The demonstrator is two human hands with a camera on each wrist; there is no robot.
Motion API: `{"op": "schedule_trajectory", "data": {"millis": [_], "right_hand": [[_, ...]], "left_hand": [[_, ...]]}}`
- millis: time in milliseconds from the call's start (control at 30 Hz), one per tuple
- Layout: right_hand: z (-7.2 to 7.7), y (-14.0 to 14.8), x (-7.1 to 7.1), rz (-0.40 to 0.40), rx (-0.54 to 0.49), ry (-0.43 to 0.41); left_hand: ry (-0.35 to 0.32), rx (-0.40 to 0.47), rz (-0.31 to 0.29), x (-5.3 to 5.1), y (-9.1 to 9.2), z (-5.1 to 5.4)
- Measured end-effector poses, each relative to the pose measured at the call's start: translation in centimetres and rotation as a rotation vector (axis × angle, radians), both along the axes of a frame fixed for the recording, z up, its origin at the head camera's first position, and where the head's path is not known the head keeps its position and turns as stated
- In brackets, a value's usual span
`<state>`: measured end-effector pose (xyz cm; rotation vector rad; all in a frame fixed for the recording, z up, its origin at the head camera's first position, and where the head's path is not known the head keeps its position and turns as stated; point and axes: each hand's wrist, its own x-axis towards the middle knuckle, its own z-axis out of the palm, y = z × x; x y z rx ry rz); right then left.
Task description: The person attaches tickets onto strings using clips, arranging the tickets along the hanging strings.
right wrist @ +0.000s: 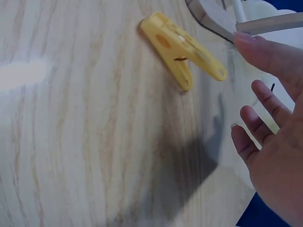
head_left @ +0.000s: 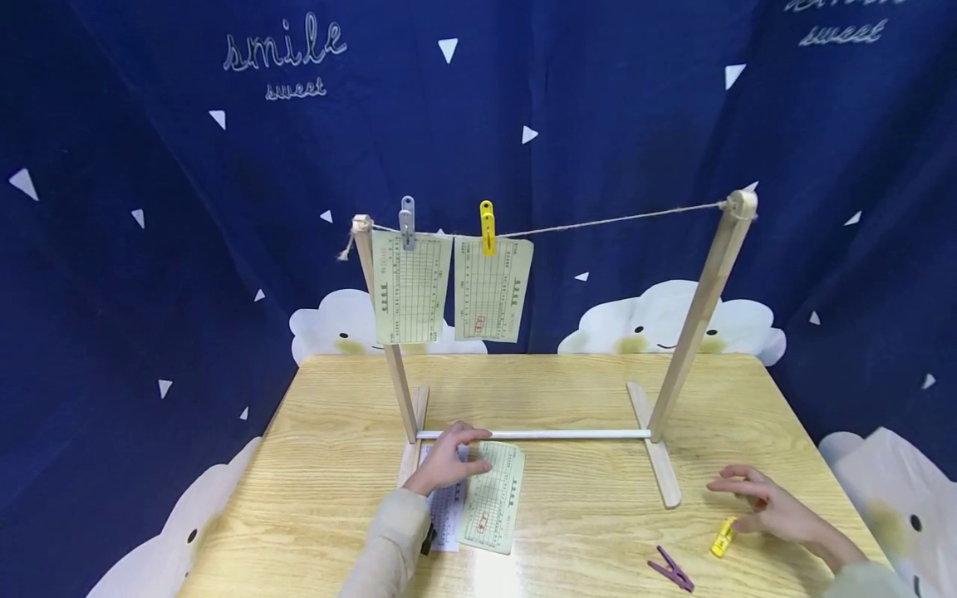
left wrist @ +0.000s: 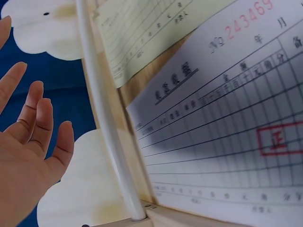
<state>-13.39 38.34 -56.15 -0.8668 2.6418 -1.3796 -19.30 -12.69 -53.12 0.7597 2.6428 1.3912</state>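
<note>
My left hand (head_left: 447, 459) hovers over two paper forms near the rack's white rod (head_left: 561, 434), its fingers spread and holding nothing. Under it lie a pale green form (head_left: 493, 498) and, partly covered, a white form (head_left: 446, 515); both show close up in the left wrist view. At the right, my right hand (head_left: 777, 508) is just above a yellow clothespin (right wrist: 182, 49) on the table, fingers loosely bent and apart from it. Two green forms hang on the string, one under a grey clothespin (head_left: 407, 223), the other (head_left: 492, 291) under a yellow one (head_left: 488, 228).
A wooden rack stands on the table (head_left: 314, 465), its left post (head_left: 399, 382) and right post (head_left: 703, 316) joined by a sagging string (head_left: 613, 221). A purple clothespin (head_left: 671, 570) lies near the front. A small black object (head_left: 428, 540) sits by the left sleeve. Behind hangs a blue curtain (head_left: 598, 100).
</note>
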Motion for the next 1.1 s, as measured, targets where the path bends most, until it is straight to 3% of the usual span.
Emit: {"op": "schedule_trajectory", "data": {"millis": [333,500,733,1100], "right_hand": [[-1.9,0.7,0.4,0.043,-0.011,-0.033],[-2.6,0.7,0.6,0.052,0.004,0.051],[-3.0,0.7,0.8,0.008,0.035,0.049],[-3.6,0.2,0.8,-0.064,0.046,0.013]], "left_hand": [[-0.05,-0.074,0.012,-0.5,0.2,-1.4],[-0.071,-0.132,0.041,-0.8,0.0,-1.9],[-0.059,-0.209,0.06,-1.3,-0.3,-3.2],[-0.059,-0.27,0.089,-1.8,-0.3,-4.1]]}}
